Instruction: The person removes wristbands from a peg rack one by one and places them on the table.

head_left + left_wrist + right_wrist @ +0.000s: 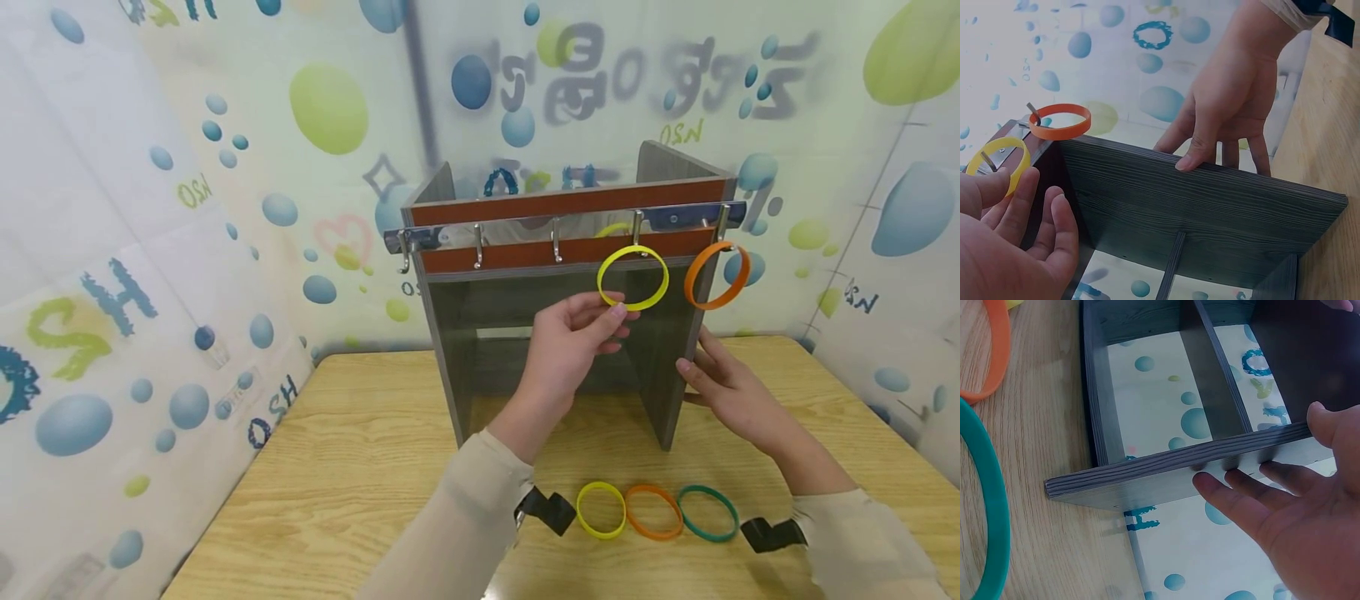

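Type of place: a screened-off tabletop booth, consistent with a recording station; the wider building cannot be determined. Evidence: printed sheeting (262, 150) bearing blue and green ovals and lettering rises beyond the far edge and along both the left and right sides of the wood-grain table (360, 433). Black wrist cameras (558, 512) are worn at both sleeve cuffs (510, 471).

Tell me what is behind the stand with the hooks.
Behind the stand is a printed backdrop, visible above, beside and through the openings. Whatever the stand itself and the left hand cover cannot be seen.
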A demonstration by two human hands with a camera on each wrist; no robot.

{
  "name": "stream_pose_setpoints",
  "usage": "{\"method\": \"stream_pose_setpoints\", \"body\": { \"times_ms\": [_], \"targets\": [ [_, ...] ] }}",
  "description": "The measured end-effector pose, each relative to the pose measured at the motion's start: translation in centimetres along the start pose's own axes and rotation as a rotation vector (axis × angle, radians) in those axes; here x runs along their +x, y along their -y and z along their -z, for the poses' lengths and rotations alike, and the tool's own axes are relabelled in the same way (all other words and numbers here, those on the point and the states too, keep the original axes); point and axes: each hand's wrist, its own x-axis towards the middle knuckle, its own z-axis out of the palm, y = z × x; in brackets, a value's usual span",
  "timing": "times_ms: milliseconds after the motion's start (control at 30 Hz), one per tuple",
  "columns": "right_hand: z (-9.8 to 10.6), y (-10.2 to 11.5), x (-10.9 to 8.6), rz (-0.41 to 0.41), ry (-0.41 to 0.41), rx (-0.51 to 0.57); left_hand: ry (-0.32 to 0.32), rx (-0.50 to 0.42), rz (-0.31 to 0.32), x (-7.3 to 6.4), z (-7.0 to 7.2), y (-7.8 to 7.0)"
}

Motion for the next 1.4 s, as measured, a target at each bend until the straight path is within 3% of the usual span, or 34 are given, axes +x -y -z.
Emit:
{"method": "stream_pose_setpoints", "body": {
  "times_ms": [467, 800, 1100, 1400],
  "targets": [
    [-0.1, 0.0, 0.0, -0.009, 0.006, 0.002, 0.001, 0.002, -0.013, -0.6, 0.4, -0.4],
    [-0.1, 0.1, 0.0, -0.010, 0.007, 0.000, 0.003, -0.001, 0.038, -1.4, 0.8, 0.7],
    [0.0, -0.1, -0.3, -0.002, 0.009, 0.009, 0.024, 0.041, -0.043, -1.2, 0.4, -0.4],
    [0.0, 0.0, -0.2, -0.015, 0.006, -0.005, 0.019, 0.031, 0.013, -2.4, 1.0, 0.1]
  ]
}}
